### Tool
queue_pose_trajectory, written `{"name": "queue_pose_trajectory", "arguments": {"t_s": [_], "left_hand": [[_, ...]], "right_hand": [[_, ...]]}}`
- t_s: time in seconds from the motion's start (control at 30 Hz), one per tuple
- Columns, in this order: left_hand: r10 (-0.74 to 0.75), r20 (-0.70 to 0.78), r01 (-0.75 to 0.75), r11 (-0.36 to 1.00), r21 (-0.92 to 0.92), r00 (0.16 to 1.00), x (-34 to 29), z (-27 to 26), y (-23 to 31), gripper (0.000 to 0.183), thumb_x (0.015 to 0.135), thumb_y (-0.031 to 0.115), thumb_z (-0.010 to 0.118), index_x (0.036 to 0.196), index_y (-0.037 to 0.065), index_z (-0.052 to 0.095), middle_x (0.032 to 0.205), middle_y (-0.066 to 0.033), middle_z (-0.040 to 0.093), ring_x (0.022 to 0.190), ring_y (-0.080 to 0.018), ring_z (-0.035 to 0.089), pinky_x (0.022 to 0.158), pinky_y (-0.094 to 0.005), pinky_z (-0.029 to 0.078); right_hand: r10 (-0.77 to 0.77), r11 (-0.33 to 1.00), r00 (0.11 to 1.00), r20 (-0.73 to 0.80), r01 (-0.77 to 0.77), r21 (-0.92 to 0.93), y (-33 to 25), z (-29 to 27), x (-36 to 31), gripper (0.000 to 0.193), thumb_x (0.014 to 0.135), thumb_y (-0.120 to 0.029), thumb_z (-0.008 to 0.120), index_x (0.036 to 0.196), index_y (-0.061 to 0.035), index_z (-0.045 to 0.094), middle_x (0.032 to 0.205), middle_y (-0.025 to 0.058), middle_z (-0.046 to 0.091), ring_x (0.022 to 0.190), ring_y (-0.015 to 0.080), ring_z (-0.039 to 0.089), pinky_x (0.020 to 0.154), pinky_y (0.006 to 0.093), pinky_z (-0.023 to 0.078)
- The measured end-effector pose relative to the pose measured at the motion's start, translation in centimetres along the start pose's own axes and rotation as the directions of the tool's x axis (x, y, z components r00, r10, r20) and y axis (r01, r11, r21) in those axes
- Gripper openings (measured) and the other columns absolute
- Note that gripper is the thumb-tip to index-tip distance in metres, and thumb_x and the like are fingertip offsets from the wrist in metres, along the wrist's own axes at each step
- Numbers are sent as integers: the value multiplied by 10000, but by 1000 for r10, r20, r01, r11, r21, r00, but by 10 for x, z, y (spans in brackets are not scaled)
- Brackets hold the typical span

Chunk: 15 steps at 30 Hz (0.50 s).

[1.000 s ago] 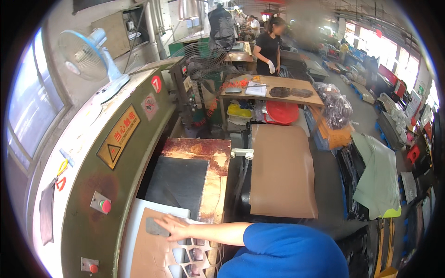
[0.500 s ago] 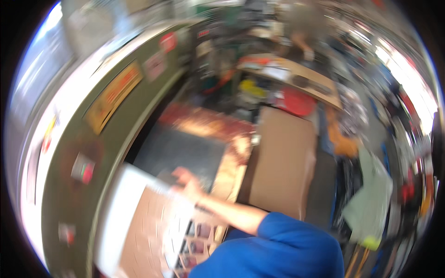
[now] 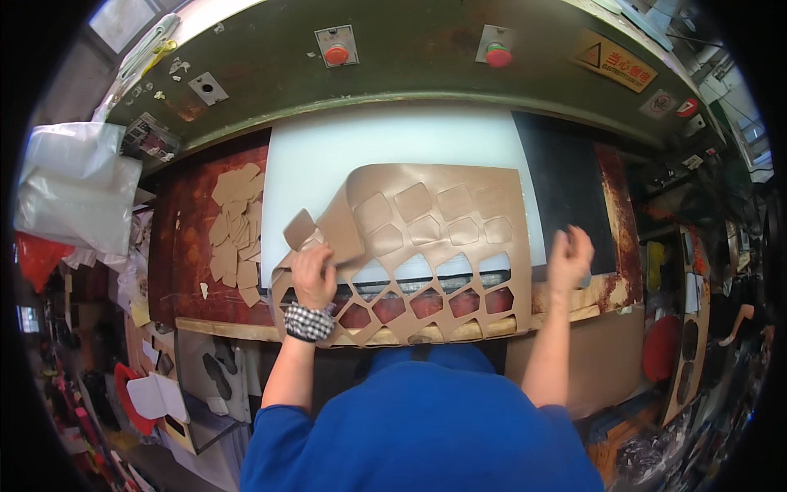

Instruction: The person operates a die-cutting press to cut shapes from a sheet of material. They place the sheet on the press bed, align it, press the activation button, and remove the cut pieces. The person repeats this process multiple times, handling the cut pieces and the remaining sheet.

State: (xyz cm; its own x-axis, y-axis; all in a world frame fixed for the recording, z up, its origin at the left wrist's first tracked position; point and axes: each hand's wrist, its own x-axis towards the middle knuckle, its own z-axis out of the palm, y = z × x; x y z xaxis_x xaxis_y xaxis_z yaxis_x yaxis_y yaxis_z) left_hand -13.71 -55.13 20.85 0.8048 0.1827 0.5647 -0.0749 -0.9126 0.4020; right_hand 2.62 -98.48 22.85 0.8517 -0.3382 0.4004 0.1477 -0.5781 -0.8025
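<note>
Green press housing (image 3: pixel 410 61) with 2 red push buttons (image 3: pixel 336 55) spans the far side of the white cutting board (image 3: pixel 393 135). Since 1 second ago, the right hand (image 3: pixel 570 256) has left the punched brown sheet (image 3: pixel 441 238), which covers the board's near part, and is now over the black mat (image 3: pixel 570 184) right of the board (its fingers curl; I cannot tell whether they hold anything). That leaves only the left hand (image 3: pixel 313 275) on the sheet, nearly closed, grasping the turned-back corner by the board's near-left edge.

One holed brown sheet (image 3: pixel 443 249), one white board (image 3: pixel 393 139), two red buttons (image 3: pixel 336 54)
</note>
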Motion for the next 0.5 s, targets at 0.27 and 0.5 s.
{"name": "queue_pose_trajectory", "arguments": {"t_s": [0.27, 0.5], "left_hand": [[112, 196, -82, 984, -155, 974, -41, -23, 44, 299, 683, 69, 710, 978, 54, 657, 1107, -121, 644, 955, -335, 602, 855, -432, 472], [-22, 125, 54, 966, -255, 992, -26, -35, 29, 514, 729, 132, 701, 1215, 10, 583, 1224, -208, 588, 1097, -394, 573, 961, -463, 463]], "right_hand": [[51, 791, 349, 936, -586, 175, -137, 124, -103, 611, 922, -423, 658, 1261, 74, 552, 1002, 157, 705, 818, 177, 686, 658, 271, 555], [-33, 863, 402, 915, -450, 229, -136, 160, -143, 259, 931, -177, 633, 1032, 58, 670, 901, 137, 727, 762, 159, 687, 645, 309, 557]]}}
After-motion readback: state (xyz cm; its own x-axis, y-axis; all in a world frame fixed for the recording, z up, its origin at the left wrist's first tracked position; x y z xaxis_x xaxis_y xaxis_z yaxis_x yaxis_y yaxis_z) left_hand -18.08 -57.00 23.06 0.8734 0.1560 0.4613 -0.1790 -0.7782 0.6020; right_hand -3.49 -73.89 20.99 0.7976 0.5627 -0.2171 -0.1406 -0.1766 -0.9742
